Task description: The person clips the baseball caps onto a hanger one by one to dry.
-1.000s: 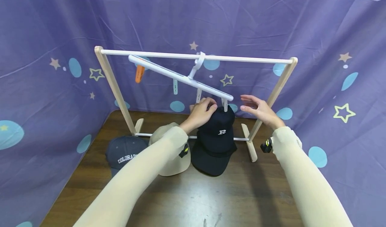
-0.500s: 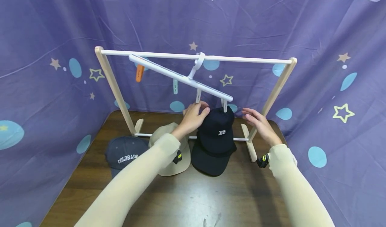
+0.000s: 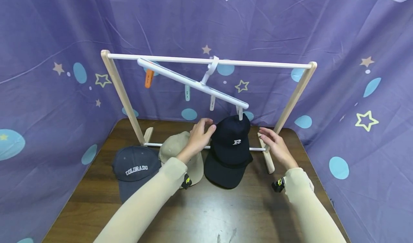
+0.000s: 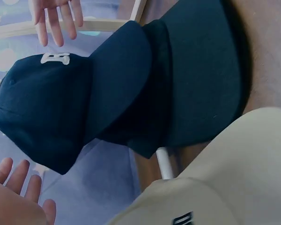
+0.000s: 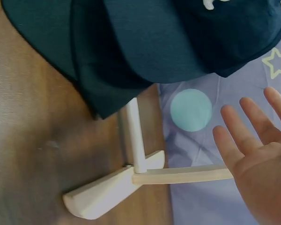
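A navy cap with a white letter R (image 3: 233,137) hangs by its crown from the rightmost clip (image 3: 240,113) of a white hanger (image 3: 193,83). Below it a black cap (image 3: 224,173) lies on the table, partly covered by the hung one. My left hand (image 3: 199,137) is just left of the hung cap, fingers relaxed and holding nothing. On the other side my right hand (image 3: 275,144) is apart from the cap with its fingers extended, near the rack's right post. In the right wrist view, the right palm (image 5: 267,164) shows bare.
The hanger tilts down to the right on the bar (image 3: 264,63) of a wooden rack. Its orange clip (image 3: 149,78) and two others hold nothing. A beige cap (image 3: 174,146) and a grey-blue COLORADO cap (image 3: 135,164) lie at left on the wooden table (image 3: 206,214). A purple curtain surrounds it.
Both hands have lowered. The left hand has drawn leftward away from the top of the hung cap, which stays in its clip. The hanger has barely moved.
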{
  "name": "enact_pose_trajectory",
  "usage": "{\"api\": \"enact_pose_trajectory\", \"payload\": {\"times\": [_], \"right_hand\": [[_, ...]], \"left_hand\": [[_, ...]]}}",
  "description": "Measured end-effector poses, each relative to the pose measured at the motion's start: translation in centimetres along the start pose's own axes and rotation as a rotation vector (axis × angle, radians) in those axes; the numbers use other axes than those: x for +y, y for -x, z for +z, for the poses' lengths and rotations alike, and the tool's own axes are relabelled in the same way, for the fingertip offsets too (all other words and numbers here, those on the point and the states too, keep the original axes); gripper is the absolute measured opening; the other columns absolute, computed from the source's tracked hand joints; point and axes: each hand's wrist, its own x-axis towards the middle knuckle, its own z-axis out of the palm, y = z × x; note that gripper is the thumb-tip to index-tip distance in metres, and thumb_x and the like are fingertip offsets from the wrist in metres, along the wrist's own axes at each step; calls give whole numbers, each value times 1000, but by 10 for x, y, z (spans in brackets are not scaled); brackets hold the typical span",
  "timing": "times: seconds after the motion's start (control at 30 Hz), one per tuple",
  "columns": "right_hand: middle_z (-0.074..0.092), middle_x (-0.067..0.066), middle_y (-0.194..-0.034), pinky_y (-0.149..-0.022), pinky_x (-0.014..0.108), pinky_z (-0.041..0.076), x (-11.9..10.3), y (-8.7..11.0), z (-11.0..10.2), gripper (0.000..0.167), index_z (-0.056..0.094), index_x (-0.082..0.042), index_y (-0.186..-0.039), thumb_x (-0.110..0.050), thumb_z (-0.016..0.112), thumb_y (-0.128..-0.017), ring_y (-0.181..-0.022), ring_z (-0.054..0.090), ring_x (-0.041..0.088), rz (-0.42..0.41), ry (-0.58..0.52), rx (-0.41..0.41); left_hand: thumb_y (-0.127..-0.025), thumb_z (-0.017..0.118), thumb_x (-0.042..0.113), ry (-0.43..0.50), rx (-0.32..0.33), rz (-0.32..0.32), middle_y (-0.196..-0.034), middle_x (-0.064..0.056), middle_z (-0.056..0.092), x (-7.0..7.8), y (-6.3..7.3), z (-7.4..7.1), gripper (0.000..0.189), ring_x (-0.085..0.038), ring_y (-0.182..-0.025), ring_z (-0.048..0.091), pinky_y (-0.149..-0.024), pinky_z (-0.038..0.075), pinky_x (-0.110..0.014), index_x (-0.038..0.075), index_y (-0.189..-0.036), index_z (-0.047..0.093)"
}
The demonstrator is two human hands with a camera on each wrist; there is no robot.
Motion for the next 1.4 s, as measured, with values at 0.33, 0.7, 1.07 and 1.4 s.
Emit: {"api": "enact_pose_trajectory", "payload": {"times": [0.33,0.7,1.07,1.4], "right_hand": [[54,28,-152,-99,10,42,21,19,22,49,47,4,-155,-13,57,-110,-138,53,47,39,-16,32],[55,30,-150,-98,17,47,39,31,43,46,50,5,-152,-3,58,-107,-135,57,47,109,21,48],[55,31,-149,-112,57,46,54,35,68,45,52,10,-147,-1,59,-103,-135,57,49,219,95,56],[51,32,-154,-115,59,41,57,35,79,51,47,8,-152,-3,59,-104,-139,53,49,279,91,37]], "left_hand": [[-110,55,35,169,43,-91,-152,-18,51,-17,27,18,57,-36,-139,51,-118,39,-49,2,-155,42],[-104,63,42,260,9,-196,-156,-23,46,-39,54,38,74,-42,-142,47,-117,39,-56,0,-159,35],[-89,79,29,65,-42,-254,-147,-27,52,-56,81,62,78,-44,-139,47,-116,39,-56,-7,-150,46],[-90,78,28,-38,-103,-268,-157,-30,42,-58,90,73,81,-47,-149,35,-120,33,-59,-5,-155,43]]}}
